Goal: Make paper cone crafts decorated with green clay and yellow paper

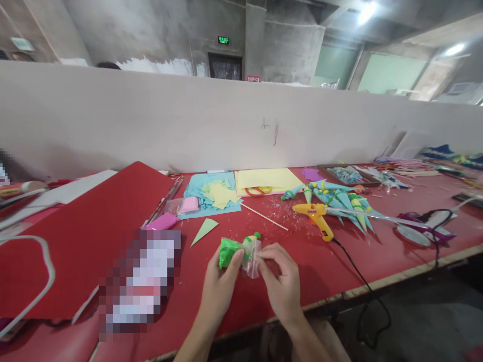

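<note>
My left hand (221, 284) is closed round a small plastic bag of bright green modelling clay (228, 252). At the bag's clear, crumpled end (252, 262), my right hand (282, 281) pinches the plastic between thumb and fingers. Just behind the bag, a small pale-yellow piece with a green ball (257, 235) shows in part; the bag hides the rest. To the left lies a flat light-green paper cone (205, 231). A thin wooden stick (266, 217) rests behind my hands.
A yellow glue gun (318, 217) lies right of my hands, its black cord trailing over the table edge. Behind it are several decorated blue and green paper cones (345, 198). Paper cuttings (217, 193), a pink packet (163, 221) and a large red board (94, 226) occupy the left side.
</note>
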Tool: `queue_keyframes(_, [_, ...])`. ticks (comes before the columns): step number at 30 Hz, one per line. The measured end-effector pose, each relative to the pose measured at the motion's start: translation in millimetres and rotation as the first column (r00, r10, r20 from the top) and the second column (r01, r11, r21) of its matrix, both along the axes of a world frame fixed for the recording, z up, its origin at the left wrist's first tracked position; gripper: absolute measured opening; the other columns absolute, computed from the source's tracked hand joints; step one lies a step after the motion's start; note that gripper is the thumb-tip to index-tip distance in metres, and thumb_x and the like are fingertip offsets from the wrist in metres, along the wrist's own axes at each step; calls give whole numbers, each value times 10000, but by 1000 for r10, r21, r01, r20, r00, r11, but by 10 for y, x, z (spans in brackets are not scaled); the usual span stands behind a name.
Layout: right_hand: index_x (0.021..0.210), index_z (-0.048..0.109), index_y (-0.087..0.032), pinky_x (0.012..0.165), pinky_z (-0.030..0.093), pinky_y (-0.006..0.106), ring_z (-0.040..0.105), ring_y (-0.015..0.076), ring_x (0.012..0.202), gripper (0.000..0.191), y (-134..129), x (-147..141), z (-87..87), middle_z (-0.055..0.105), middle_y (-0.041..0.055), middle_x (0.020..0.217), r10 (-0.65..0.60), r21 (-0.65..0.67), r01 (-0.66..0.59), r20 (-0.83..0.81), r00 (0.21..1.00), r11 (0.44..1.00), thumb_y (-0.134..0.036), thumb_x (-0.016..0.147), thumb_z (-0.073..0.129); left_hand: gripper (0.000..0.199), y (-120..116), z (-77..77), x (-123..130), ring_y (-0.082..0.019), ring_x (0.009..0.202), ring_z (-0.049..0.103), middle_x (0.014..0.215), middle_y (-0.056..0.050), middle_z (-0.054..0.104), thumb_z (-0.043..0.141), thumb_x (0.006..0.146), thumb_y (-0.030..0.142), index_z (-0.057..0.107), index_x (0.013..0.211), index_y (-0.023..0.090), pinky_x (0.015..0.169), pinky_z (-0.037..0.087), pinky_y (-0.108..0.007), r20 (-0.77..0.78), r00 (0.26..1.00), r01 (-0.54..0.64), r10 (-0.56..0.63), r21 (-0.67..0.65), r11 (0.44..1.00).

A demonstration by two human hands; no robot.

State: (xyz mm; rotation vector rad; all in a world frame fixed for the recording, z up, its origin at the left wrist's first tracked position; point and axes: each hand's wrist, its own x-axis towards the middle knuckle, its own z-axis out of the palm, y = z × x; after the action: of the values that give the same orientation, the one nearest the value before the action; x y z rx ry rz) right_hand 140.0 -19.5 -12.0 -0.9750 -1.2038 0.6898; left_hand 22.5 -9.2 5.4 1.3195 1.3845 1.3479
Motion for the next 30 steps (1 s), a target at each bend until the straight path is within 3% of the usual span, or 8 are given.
queue_keyframes(4, [733, 658, -180, 562, 430, 234, 501, 108, 543, 121, 100, 82, -57, 566, -13, 578, -61, -182, -16, -412, 909, 983, -293, 739, 617, 314, 118, -8, -217, -167, 668, 576, 679, -6, 608, 474, 745, 473, 554, 746, 169, 638, 460, -251, -39, 983, -181, 179, -43, 983])
queue_keyframes(7, [777, 686, -169, 584, 446, 230, 494, 89, 543, 165, 165, 116, -85, 598, -3, 613, -35, -212, -124, -620, 784, 969, -312, 699, 659, 329, 286, -56, -443, -205, 758, 590, 756, -38, 617, 413, 774, 472, 549, 781, 173, 677, 464, -288, -281, 934, -221, 221, 32, 975])
queue_keyframes(12, [782, 702, -182, 594, 452, 208, 506, 72, 549, 168, 169, 111, -77, 632, -1, 640, 27, -214, -222, -658, 753, 951, -316, 683, 682, 317, 422, -219, -577, -238, 742, 600, 828, -92, 609, 436, 734, 336, 534, 954, 130, 694, 472, -356, -595, 784, -153, 177, 91, 984])
queue_keyframes(16, [725, 690, -184, 572, 439, 189, 514, 63, 529, 134, 156, 159, -79, 636, -14, 623, 48, -219, -221, -599, 799, 950, -301, 662, 704, 518, 310, -196, -411, -288, 858, 586, 1081, -209, 503, 406, 796, 359, 386, 1221, 65, 620, 477, -363, -761, 518, -219, 391, 324, 920])
queue_keyframes(18, [690, 674, -185, 552, 427, 176, 513, 56, 514, 114, 154, 190, -82, 629, -28, 605, 60, -209, -214, -569, 820, 954, -285, 652, 713, 447, 269, -140, -298, -268, 939, 564, 1093, -168, 496, 393, 828, 368, 419, 1205, 128, 647, 480, -321, -773, 482, -153, 413, 390, 908])
queue_keyframes(23, [646, 633, -186, 537, 411, 167, 518, 57, 505, 98, 153, 219, -79, 569, -59, 511, 87, -181, -207, -513, 854, 961, -251, 669, 703, 259, 315, -145, -95, -266, 999, 540, 1012, -104, 586, 491, 798, 330, 549, 1008, 189, 809, 455, -369, -922, 360, 223, 143, 234, 946])
queue_keyframes(27, [676, 659, -180, 541, 430, 186, 530, 69, 510, 101, 138, 208, -76, 614, -30, 566, 68, -206, -186, -473, 878, 961, -276, 687, 688, 377, 324, -188, -49, -234, 971, 580, 1090, -94, 601, 525, 769, 219, 489, 1144, 189, 770, 467, -313, -931, 328, 215, -161, -93, 972])
queue_keyframes(30, [798, 696, -179, 575, 463, 222, 552, 92, 552, 185, 128, 199, -81, 654, 12, 665, 44, -235, -178, -483, 875, 956, -341, 735, 634, 345, 283, -135, -41, -198, 912, 611, 1066, -58, 627, 413, 843, 222, 469, 1181, 254, 719, 454, -271, -895, 392, 164, -216, -163, 973])
